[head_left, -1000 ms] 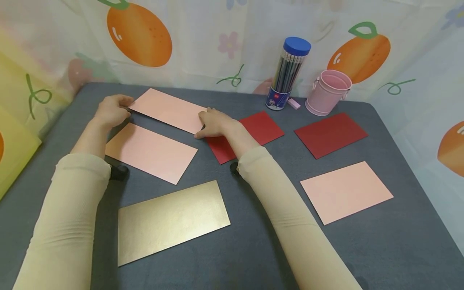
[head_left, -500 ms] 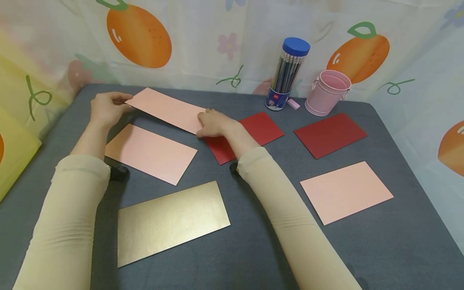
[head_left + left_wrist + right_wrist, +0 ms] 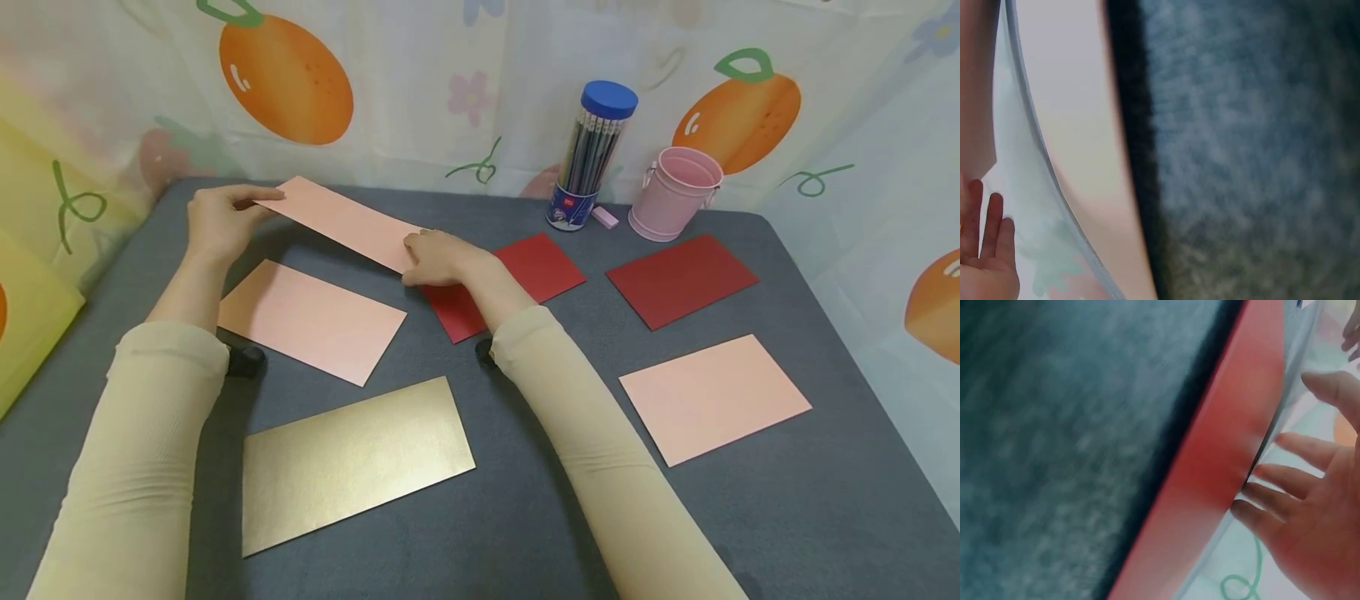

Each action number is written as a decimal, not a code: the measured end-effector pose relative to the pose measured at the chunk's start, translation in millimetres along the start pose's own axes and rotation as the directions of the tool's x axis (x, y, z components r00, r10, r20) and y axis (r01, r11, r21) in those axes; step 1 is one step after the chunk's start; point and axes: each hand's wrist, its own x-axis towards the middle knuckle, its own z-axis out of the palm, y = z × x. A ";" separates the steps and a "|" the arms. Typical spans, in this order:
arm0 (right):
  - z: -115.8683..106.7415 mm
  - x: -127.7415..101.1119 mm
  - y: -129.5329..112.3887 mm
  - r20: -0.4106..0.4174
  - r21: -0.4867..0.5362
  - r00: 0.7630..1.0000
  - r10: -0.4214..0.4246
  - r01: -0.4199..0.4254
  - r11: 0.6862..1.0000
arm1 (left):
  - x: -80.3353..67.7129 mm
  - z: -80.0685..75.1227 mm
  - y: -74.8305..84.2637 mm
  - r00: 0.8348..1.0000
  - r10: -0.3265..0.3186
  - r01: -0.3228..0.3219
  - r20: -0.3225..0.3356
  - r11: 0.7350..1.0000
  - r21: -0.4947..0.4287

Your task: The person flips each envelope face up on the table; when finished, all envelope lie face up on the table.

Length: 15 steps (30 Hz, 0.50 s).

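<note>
Near the back left of the table, a long pink card has its left end lifted and slopes down to the right. My left hand pinches that raised end between thumb and fingers; the card also shows beside the fingertips in the left wrist view. My right hand rests on the card's right end, thumb towards me, fingers extended in the right wrist view. Under my right wrist lies a red card, partly hidden by the hand and forearm. Another pink card lies flat just in front of the lifted one.
A gold card lies between my forearms. To the right lie a dark red card and a third pink card. A blue-lidded tube of pencils, a small pink eraser and a pink bucket stand by the patterned curtain.
My left hand has shifted its hold on the long pink card's left end and raised it slightly higher. The right hand has stayed almost in place on the other end.
</note>
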 end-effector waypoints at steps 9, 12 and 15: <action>-3.0 -5.2 15.2 -0.153 0.186 0.987 -0.040 0.068 0.980 | -1.3 -4.9 3.9 0.997 -0.035 0.017 -0.062 0.964 -0.265; -4.0 -6.8 18.4 -0.269 0.203 0.963 -0.031 0.088 0.975 | -0.9 -7.9 4.7 0.996 -0.062 0.037 -0.069 0.945 -0.324; -7.6 -8.8 19.7 -0.424 0.215 0.906 0.004 0.096 0.972 | -0.8 -11.1 6.5 0.995 -0.073 0.048 -0.065 0.945 -0.324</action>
